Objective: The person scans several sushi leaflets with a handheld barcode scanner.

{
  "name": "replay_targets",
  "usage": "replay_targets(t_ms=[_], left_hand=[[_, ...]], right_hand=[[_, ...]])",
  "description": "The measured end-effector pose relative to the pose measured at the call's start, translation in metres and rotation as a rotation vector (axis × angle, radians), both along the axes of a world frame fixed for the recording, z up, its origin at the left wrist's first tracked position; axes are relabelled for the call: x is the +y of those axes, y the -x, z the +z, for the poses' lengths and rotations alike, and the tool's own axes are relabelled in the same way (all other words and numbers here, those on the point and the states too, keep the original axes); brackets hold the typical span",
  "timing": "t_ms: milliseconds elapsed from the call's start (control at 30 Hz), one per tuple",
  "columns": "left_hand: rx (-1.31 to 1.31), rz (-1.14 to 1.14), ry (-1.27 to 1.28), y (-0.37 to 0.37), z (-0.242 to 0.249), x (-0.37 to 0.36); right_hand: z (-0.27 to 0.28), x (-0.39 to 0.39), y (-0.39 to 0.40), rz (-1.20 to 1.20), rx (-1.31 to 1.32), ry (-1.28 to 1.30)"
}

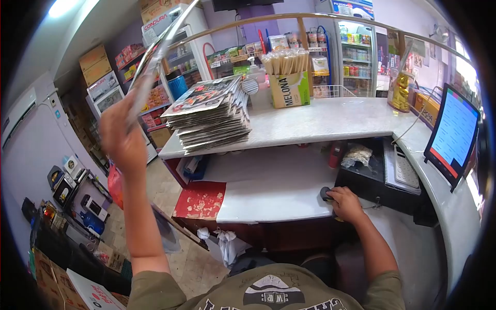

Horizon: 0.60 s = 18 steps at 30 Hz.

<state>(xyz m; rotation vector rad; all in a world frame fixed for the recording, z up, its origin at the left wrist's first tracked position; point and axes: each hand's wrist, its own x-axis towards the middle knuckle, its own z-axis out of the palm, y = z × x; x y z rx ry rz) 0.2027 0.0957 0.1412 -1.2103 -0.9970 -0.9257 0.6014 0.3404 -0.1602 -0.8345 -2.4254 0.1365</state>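
My left hand (124, 132) is raised at the left, blurred by motion, with its fingers closed around what looks like a newspaper (160, 49). It is seen almost edge-on and slants up to the top of the view. Just to the right, a tall stack of folded newspapers (212, 116) lies on the counter (330, 121). Down on the white lower shelf (274, 194), my right hand (346, 203) has its fingers closed on a small dark rounded object (325, 194). Its kind cannot be made out.
A Melona box (289, 90) of wooden sticks and a pump bottle (253, 70) stand behind the stack. A black cash drawer (361, 175), a calculator (405, 168) and a tablet screen (454, 132) are at the right. White plastic bags (227, 245) hang below the shelf.
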Motion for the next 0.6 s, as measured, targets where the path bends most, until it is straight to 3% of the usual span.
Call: replay_targets(t_ms=[100,233,267,333,433,600], left_hand=[[0.051,0.181,0.097,0.011,0.005,0.065],[-0.152,0.377,0.568,0.069,-0.021,0.142],[-0.145,0.372,0.567,0.076,-0.027,0.148],[-0.308,0.240,0.816,0.076,-0.033,0.152],[-0.372,0.103,0.886,0.082,-0.029,0.145],[-0.123,0.096,0.923,0.084,-0.023,0.127]], right_hand=[[-0.004,0.000,-0.001,-0.014,-0.027,-0.024],[-0.008,0.003,-0.002,-0.001,-0.019,-0.042],[-0.009,0.003,-0.002,0.008,-0.019,-0.044],[-0.010,0.002,-0.003,0.009,-0.012,-0.037],[-0.011,0.003,-0.004,0.025,-0.011,-0.034],[-0.008,0.004,-0.004,0.038,-0.016,-0.019]])
